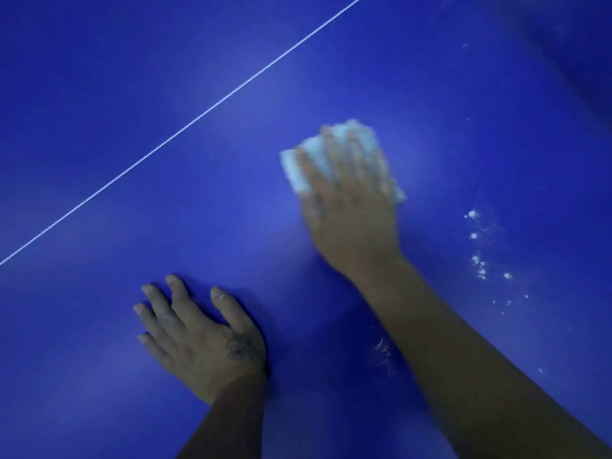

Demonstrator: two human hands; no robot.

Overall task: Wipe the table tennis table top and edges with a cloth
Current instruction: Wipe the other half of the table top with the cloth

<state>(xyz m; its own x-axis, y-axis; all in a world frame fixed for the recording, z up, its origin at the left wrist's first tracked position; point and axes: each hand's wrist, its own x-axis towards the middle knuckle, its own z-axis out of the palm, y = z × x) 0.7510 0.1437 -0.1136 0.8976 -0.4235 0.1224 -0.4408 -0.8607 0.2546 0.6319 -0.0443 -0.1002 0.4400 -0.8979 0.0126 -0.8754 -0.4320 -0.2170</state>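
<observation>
The blue table tennis table top [132, 94] fills the view. A thin white line [185, 127] runs across it from lower left to upper right. My right hand [351, 213] presses a white cloth [294, 170] flat on the table with straight fingers; hand and cloth are blurred. The cloth shows beyond my fingertips and at both sides of the hand. My left hand [202, 339] rests palm down on the table at lower left, fingers spread, holding nothing.
White specks and smears [480, 256] lie on the table to the right of my right forearm. A fainter white smear [382, 349] sits beside the forearm, lower down. A darker area [576, 44] is at the top right corner.
</observation>
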